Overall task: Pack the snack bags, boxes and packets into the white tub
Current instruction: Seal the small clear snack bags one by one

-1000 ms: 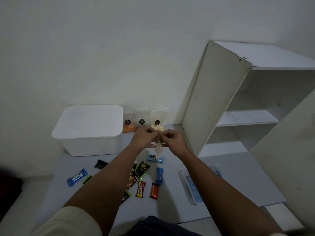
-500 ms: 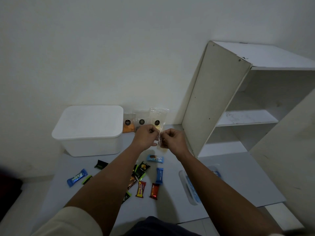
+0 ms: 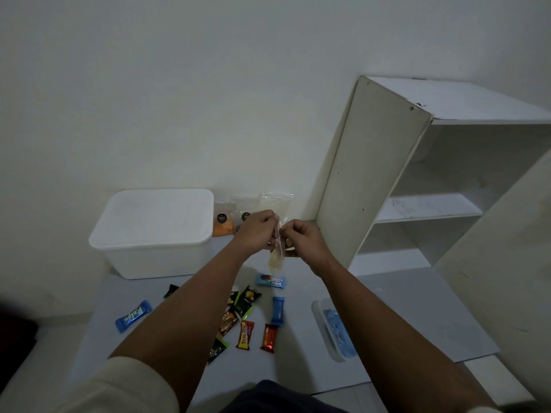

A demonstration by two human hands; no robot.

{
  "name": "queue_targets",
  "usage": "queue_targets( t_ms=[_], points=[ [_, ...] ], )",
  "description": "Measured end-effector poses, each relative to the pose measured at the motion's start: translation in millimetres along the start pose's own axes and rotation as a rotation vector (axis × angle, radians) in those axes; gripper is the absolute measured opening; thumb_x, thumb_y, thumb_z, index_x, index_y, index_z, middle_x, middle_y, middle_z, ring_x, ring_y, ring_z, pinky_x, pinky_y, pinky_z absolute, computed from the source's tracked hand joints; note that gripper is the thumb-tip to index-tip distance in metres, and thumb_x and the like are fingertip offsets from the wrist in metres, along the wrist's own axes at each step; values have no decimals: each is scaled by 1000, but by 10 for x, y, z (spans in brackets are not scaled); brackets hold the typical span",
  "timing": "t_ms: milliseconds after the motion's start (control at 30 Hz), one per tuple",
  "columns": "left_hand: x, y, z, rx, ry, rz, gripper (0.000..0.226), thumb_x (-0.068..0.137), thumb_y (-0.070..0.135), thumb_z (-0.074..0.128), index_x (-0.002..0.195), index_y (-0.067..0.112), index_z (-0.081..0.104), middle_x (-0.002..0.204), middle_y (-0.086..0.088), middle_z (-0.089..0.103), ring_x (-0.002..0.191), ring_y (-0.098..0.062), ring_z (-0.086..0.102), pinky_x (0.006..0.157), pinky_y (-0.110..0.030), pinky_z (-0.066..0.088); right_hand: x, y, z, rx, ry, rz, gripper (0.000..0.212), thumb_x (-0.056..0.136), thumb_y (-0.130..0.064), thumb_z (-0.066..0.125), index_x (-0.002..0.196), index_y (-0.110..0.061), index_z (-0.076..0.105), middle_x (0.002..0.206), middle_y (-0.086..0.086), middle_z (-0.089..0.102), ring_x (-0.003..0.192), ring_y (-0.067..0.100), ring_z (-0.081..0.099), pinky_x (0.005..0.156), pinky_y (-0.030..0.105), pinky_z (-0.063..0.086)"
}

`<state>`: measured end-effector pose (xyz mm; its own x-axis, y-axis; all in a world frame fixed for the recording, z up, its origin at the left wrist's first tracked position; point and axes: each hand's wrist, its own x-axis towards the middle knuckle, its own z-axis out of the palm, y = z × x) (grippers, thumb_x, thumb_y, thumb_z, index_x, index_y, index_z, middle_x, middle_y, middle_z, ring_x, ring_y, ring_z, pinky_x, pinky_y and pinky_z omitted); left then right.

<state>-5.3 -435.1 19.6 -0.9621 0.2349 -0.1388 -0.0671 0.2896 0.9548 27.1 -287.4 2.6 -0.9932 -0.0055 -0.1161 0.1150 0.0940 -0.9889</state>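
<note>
Pinching a small clear snack bag (image 3: 276, 251) between them, the left hand (image 3: 258, 232) and right hand (image 3: 301, 238) are gripping it beside the lidded white tub (image 3: 155, 234), above scattered snack bars (image 3: 244, 335).

White tub (image 3: 155, 234), blue packet (image 3: 133, 315), red packet (image 3: 269, 338), orange bag (image 3: 223, 223).

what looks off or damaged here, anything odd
The white tub still has its lid on, though snacks are meant to go in. The white shelf unit looks chipped at its top front corner. Nothing looks spilled.
</note>
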Motion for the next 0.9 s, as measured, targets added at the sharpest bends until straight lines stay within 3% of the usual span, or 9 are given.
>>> queue_targets(
  t_ms=[133, 333, 433, 567, 767, 833, 900],
  points=[
    [-23, 1, 4, -72, -74, -50, 27, 106, 21, 42, 87, 9, 56, 79, -15, 62, 65, -22, 58, 82, -45, 60, 10, -14, -26, -14, 52, -63, 21, 98, -16, 64, 97, 5, 65, 83, 13, 72, 70, 21, 70, 65, 35, 60],
    [-38, -73, 37, -96, -58, -70, 24, 101, 16, 46, 82, 8, 58, 77, -15, 60, 63, -22, 57, 75, -40, 60, 60, 8, -59, 16, 49, -92, 14, 95, -6, 67, 101, 7, 68, 87, 19, 72, 75, 25, 71, 73, 42, 63],
    [-40, -71, 8, -60, -28, -44, 23, 102, 13, 42, 84, 7, 56, 81, -17, 63, 71, -24, 62, 79, -44, 60, 64, 15, -71, 40, 3, -32, 16, 89, -2, 72, 105, 2, 70, 88, 18, 72, 78, 24, 72, 80, 46, 63],
    [-30, -98, -15, -30, 46, -46, 23, 101, 14, 41, 83, 8, 54, 91, -25, 69, 83, -36, 72, 79, -50, 62, 53, 8, -91, -34, -84, 86, 18, 83, 2, 74, 99, -1, 71, 85, 12, 75, 79, 21, 73, 79, 40, 62],
    [-65, -165, 15, -63, -4, -133, 16, 97, 16, 54, 91, 3, 62, 79, -11, 67, 68, -20, 68, 75, -43, 63, 46, 27, -83, -82, -42, 45, 12, 83, 4, 72, 88, -6, 73, 78, 10, 73, 74, 18, 69, 76, 35, 60],
    [-85, -167, 5, -71, -19, -138, 18, 97, 16, 53, 88, 5, 64, 79, -11, 68, 69, -20, 67, 78, -45, 62, 47, 55, -76, -65, -30, 46, 10, 86, 1, 69, 88, -8, 74, 80, 8, 73, 75, 17, 70, 76, 36, 60],
    [-66, -188, -16, -23, 67, -82, 19, 97, 22, 54, 93, 7, 65, 82, -9, 70, 74, -19, 68, 83, -43, 61, 50, 77, -86, -41, -3, 72, 10, 90, -4, 67, 89, -8, 75, 83, 7, 73, 79, 17, 71, 77, 37, 60]
  ],
)
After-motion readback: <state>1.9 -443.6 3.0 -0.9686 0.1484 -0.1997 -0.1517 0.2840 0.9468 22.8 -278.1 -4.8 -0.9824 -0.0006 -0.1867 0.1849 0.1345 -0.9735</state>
